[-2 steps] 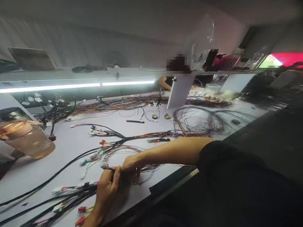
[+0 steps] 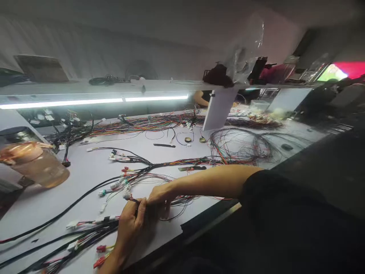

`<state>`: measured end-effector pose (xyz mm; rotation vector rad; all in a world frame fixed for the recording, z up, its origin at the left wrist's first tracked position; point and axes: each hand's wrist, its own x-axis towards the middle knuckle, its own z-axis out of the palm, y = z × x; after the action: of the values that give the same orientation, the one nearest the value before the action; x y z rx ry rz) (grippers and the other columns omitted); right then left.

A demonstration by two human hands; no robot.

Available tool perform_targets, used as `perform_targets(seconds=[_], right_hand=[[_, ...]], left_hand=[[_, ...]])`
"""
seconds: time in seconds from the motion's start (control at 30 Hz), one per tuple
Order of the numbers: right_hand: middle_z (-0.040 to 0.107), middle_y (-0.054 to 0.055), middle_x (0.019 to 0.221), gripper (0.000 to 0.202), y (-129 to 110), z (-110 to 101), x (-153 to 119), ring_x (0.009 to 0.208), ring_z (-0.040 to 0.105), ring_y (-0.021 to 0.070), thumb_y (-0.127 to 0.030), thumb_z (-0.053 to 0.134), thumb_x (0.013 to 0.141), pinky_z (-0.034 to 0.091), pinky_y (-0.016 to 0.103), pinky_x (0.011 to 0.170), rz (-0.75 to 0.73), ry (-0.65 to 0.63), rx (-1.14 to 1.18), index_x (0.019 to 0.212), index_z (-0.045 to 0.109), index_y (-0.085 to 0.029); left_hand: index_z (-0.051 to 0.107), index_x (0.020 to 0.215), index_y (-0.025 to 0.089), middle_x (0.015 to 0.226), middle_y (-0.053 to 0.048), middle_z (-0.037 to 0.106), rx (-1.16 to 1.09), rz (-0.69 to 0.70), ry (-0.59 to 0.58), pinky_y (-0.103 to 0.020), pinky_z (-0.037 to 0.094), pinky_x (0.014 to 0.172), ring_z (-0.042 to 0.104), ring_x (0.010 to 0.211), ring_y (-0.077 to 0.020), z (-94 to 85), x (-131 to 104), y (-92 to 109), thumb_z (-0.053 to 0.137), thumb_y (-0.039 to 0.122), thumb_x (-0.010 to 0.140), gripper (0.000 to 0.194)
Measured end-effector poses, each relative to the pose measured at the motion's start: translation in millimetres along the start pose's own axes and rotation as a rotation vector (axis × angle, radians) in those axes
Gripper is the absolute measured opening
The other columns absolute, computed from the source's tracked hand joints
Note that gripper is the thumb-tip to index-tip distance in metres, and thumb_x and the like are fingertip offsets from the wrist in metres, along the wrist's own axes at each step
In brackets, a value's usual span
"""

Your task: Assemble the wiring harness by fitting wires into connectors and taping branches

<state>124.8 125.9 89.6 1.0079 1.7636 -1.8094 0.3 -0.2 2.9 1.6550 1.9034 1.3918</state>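
Note:
My left hand (image 2: pixel 131 219) is closed around a thin wire bundle, its thumb pressed on top. A white connector (image 2: pixel 127 194) sticks out beyond its fingers. Right beside it, my right hand (image 2: pixel 159 195) is bent down over the same bundle, with its fingertips partly hidden. Loose wires (image 2: pixel 184 201) run out to the right from beneath my right hand. Just behind both hands lies a branched wiring harness (image 2: pixel 154 166), with white, red and teal connectors at its left ends. More black-sleeved cables (image 2: pixel 94 232) with connectors lie left of my left hand.
A utility knife (image 2: pixel 192 168) and a black blade-like tool (image 2: pixel 164 145) lie behind the harness, near two tape rolls (image 2: pixel 188 140). A large jug (image 2: pixel 37 167) stands at left. Coiled wires (image 2: pixel 242 146) spread at right. An upright white panel (image 2: pixel 218 109) supports the shelf. Another person's arm (image 2: pixel 201 99) shows behind.
The whole view has shifted slightly to the right. Both hands keep the same hold, with no clear movement against the bundle.

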Motion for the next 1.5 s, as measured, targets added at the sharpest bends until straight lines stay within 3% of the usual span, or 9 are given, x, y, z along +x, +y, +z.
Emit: perform_targets(seconds=[0.1,0.23,0.37,0.53,0.67,0.93,1.13,1.3,1.5], right_hand=[[0.055,-0.004,0.061,0.016,1,0,3,0.055,0.058,0.0091,-0.024,0.066,0.078,0.056,0.024,0.056,-0.008,-0.046,-0.125,0.081,0.062,-0.009],[0.048,-0.007,0.055,0.01,1,-1,5,0.05,0.055,0.0073,-0.021,0.06,0.079,0.055,0.022,0.053,-0.042,-0.052,-0.257,0.079,0.062,-0.011],[0.055,-0.004,0.063,0.016,-5,3,5,0.057,0.06,0.0112,-0.025,0.055,0.08,0.055,0.025,0.055,-0.052,0.004,-0.415,0.087,0.064,-0.013],[0.068,0.013,0.083,0.026,-20,8,0,0.087,0.065,0.0286,-0.029,0.055,0.078,0.052,0.034,0.068,-0.122,0.154,-0.793,0.087,0.069,-0.009],[0.071,0.012,0.101,0.033,-23,3,0,0.095,0.064,0.0264,-0.032,0.048,0.084,0.047,0.03,0.067,-0.241,0.186,-1.162,0.101,0.071,-0.014],[0.072,0.01,0.097,0.027,-14,-10,17,0.089,0.066,0.0227,-0.027,0.051,0.083,0.047,0.027,0.063,-0.275,0.254,-1.231,0.096,0.072,-0.016],[0.068,0.019,0.104,0.024,-8,-40,17,0.089,0.067,0.0276,-0.013,0.049,0.081,0.052,0.034,0.066,-0.231,0.532,-1.239,0.093,0.069,-0.009],[0.066,0.011,0.111,0.03,-15,-53,16,0.093,0.066,0.0212,-0.026,0.038,0.093,0.053,0.03,0.074,-0.331,0.664,-1.224,0.102,0.064,-0.016],[0.063,0.018,0.113,0.033,-1,-85,27,0.099,0.063,0.0231,-0.022,0.033,0.096,0.048,0.031,0.081,-0.206,0.833,-1.142,0.109,0.059,-0.007]], left_hand=[[0.066,0.085,0.019,0.075,-0.002,0.067,0.001,-0.009,-0.011,-0.029,0.048,0.068,0.062,0.072,-0.0187,-1.2,1,1,0.05,0.044,0.089,0.03],[0.065,0.085,0.02,0.075,-0.002,0.067,0.067,0.084,-0.013,-0.029,0.049,0.066,0.062,0.069,-0.0178,-1.6,2,-4,0.054,0.042,0.087,0.025],[0.065,0.084,0.019,0.076,-0.003,0.068,0.154,0.202,0.002,-0.029,0.05,0.065,0.063,0.071,-0.0186,-1.7,6,-7,0.054,0.038,0.087,0.022],[0.064,0.078,0.02,0.071,-0.002,0.067,0.19,0.227,0.021,-0.028,0.049,0.063,0.062,0.067,-0.0174,-2.2,7,-3,0.048,0.034,0.091,0.025],[0.063,0.079,0.019,0.07,-0.002,0.066,0.2,0.243,0.037,-0.027,0.049,0.061,0.063,0.065,-0.0167,-3.2,7,-3,0.047,0.033,0.092,0.025],[0.063,0.08,0.018,0.072,-0.002,0.068,0.2,0.298,0.04,-0.026,0.05,0.06,0.065,0.064,-0.016,-1.5,5,-9,0.049,0.03,0.091,0.021],[0.064,0.084,0.018,0.073,-0.003,0.068,0.14,0.309,-0.017,-0.024,0.051,0.063,0.066,0.068,-0.0158,2.6,-2,-11,0.051,0.03,0.091,0.019],[0.065,0.086,0.018,0.081,-0.004,0.069,0.085,0.179,-0.034,-0.027,0.052,0.071,0.066,0.077,-0.018,0.8,4,-15,0.052,0.033,0.09,0.021],[0.066,0.085,0.017,0.077,-0.004,0.067,0.002,-0.021,-0.085,-0.029,0.05,0.071,0.064,0.073,-0.018,-2.7,5,2,0.05,0.042,0.09,0.03]])
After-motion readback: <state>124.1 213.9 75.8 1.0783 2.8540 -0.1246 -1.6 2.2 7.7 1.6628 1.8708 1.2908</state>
